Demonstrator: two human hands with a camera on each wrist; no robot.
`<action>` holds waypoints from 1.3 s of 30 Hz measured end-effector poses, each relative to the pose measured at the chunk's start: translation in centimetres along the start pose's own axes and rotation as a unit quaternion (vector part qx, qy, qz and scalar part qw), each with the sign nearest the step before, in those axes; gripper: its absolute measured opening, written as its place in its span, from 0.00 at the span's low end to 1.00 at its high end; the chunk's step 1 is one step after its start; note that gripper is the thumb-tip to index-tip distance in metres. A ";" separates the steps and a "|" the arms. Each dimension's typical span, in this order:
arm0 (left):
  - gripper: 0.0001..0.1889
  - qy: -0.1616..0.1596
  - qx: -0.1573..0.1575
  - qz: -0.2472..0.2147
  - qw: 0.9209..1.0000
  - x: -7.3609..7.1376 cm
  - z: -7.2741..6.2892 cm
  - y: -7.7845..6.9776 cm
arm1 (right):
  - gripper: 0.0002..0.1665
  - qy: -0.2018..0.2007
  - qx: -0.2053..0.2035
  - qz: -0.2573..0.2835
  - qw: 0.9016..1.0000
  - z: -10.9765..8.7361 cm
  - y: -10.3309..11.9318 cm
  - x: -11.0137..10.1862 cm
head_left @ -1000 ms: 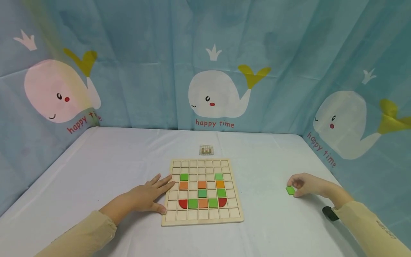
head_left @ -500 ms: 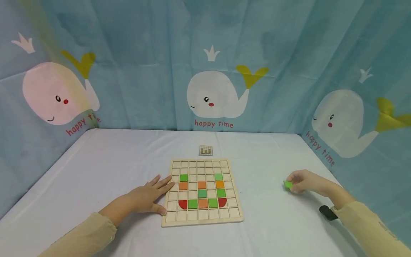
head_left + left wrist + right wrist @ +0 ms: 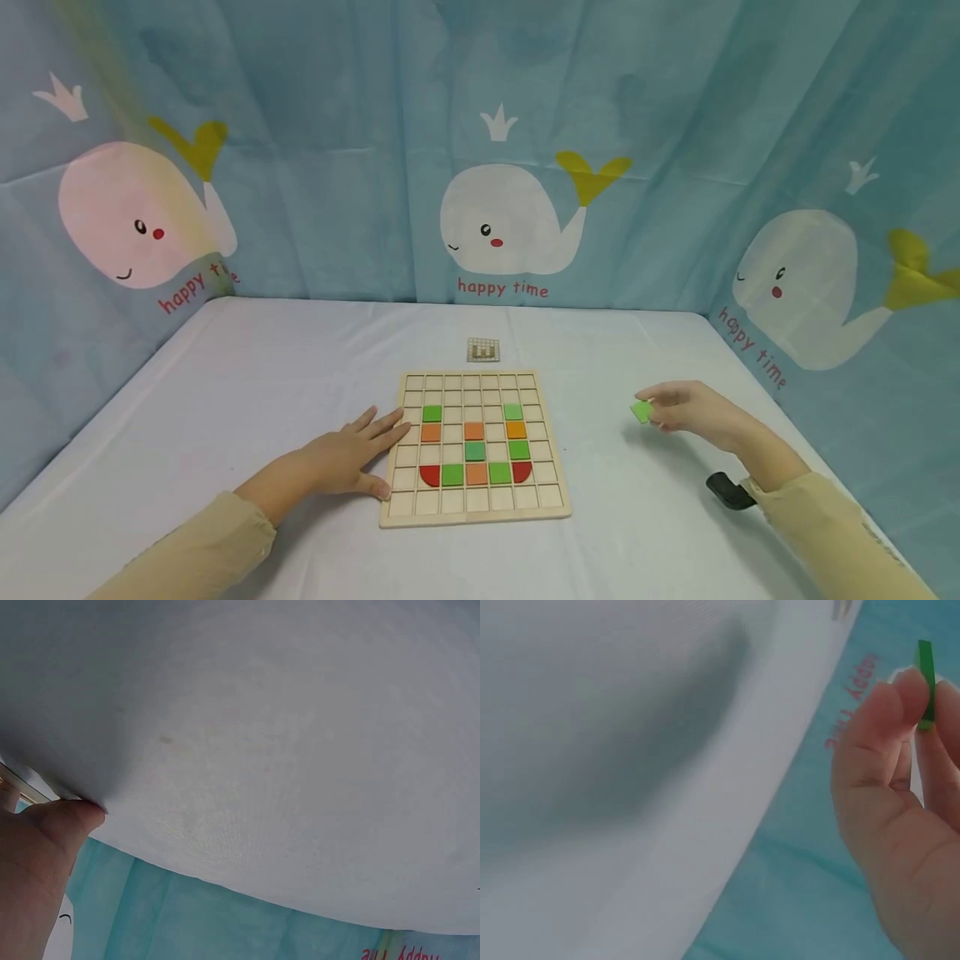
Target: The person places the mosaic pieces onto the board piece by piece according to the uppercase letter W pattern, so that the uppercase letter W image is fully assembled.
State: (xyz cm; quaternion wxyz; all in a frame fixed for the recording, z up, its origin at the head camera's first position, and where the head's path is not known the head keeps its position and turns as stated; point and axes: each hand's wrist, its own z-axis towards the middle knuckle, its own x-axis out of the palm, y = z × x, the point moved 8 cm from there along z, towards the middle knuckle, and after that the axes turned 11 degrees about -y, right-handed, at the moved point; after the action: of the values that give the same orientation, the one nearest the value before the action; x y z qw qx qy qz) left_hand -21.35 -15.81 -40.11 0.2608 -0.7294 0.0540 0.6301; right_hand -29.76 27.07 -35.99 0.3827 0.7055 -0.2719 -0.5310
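My right hand point(image 3: 686, 408) pinches a small green square tile point(image 3: 641, 411) between thumb and fingers, raised over the table to the right of the board. The right wrist view shows the tile point(image 3: 925, 682) edge-on at the fingertips. My left hand point(image 3: 345, 458) lies with fingers spread, its fingertips and thumb on the left edge of a wooden grid board point(image 3: 453, 504). In the left wrist view part of that hand point(image 3: 37, 862) grips or touches the board's edge; which is unclear. Green, orange and teal squares and two red quarter-round tiles point(image 3: 522, 472) fill some of the board's cells.
A small card point(image 3: 483, 350) with a grid pattern lies behind the board. The table has a white cloth point(image 3: 300, 367). Around its back and sides hangs a blue curtain point(image 3: 337, 208) printed with whales. A black device point(image 3: 729, 492) sits at my right wrist.
My right hand has lifted the green tile off the table and carried it left toward the board. The left hand has stayed on the board's edge.
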 end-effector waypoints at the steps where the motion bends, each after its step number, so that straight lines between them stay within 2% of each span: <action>1: 0.51 0.000 0.002 0.001 1.000 0.0 0.0 0.0 | 0.29 0.000 0.000 0.005 1.000 0.0 0.3 0.2; 11: 0.51 0.000 0.003 0.000 1.000 -0.2 -0.1 -0.2 | 0.28 0.007 0.002 0.046 0.999 0.9 3.0 2.6; 21: 0.51 0.003 -0.010 -0.004 1.000 -0.1 -0.1 0.1 | 0.27 0.015 -0.012 0.051 0.999 1.4 4.9 4.5; 39: 0.51 0.002 -0.001 0.000 1.000 -0.1 0.0 -0.1 | 0.24 0.017 -0.008 0.033 0.999 1.9 6.7 6.6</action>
State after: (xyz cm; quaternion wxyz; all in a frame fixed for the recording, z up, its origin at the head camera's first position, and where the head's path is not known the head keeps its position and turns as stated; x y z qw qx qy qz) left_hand -21.29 -15.79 -40.03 0.2605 -0.7306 0.0538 0.6289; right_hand -29.57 17.60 -34.26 0.4102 0.7020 -0.2848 -0.5078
